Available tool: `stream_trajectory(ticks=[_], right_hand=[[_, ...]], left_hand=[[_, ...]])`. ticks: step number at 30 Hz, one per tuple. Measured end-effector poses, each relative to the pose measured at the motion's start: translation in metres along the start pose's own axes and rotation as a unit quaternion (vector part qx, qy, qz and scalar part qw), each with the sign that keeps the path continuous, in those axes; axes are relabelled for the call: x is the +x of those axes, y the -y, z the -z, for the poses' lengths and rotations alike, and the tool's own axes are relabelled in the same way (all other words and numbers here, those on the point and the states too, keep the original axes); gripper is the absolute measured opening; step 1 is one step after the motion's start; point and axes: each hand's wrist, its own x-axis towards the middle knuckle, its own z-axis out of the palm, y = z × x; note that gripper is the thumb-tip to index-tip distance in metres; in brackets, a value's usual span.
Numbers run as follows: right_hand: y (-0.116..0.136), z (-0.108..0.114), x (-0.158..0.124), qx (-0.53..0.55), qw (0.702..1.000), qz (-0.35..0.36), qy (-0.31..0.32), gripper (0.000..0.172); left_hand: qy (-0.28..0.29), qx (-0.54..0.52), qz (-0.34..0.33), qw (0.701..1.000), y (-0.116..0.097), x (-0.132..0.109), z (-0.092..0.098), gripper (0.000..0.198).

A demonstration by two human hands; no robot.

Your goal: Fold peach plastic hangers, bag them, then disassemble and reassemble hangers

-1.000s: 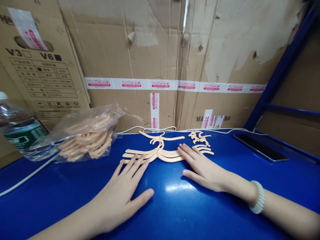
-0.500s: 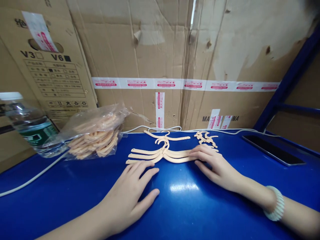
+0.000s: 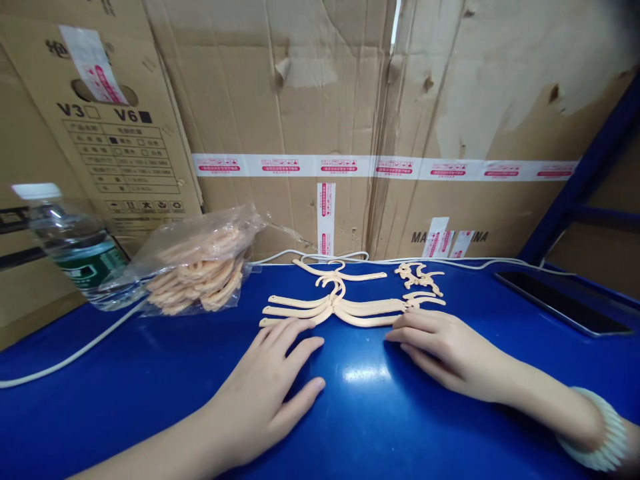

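Note:
Three cream-coloured hangers (image 3: pixel 370 307) lie overlapped on the blue table, their hooks bunched at the middle. Another hanger (image 3: pixel 367 275) lies just behind them. My left hand (image 3: pixel 275 373) rests at the left arm of the nearest hanger, fingers spread, holding nothing. Fingertips of my right hand (image 3: pixel 443 347) are at the right end of that same hanger, with the fingers loosely apart and nothing gripped. Beyond my right hand are small cream pieces (image 3: pixel 424 298) near the hanger ends and a small pile of similar pieces (image 3: pixel 417 277) farther back.
At the left a clear plastic bag (image 3: pixel 200 267) of cream pieces sits beside a water bottle (image 3: pixel 85 253). A dark phone or tablet (image 3: pixel 560 303) lies at the right. A white cable (image 3: pixel 75 360) crosses the table; cardboard (image 3: pixel 280 220) stands behind.
My right hand has moved nearer to me, uncovering small pieces at the hangers' right ends. My left hand has barely changed. The whole view has shifted slightly.

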Motion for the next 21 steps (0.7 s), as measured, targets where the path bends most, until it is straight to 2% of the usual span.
stream_trajectory(ticks=[4, 10, 21], right_hand=[[-0.0048, 0.0017, -0.0004, -0.034, 0.999, -0.015, -0.023, 0.027], [-0.0057, 0.0023, -0.0013, -0.057, 0.998, -0.036, -0.004, 0.031], [-0.0063, 0.0024, -0.0007, -0.057, 0.998, -0.018, -0.010, 0.028]], left_hand=[[-0.002, 0.008, 0.001, 1.000, 0.0003, 0.0001, 0.0000, 0.033], [0.010, 0.027, -0.009, 1.000, 0.0030, 0.0018, -0.0007, 0.034], [-0.013, 0.056, 0.002, 0.998, 0.0045, 0.0030, -0.0029, 0.033]])
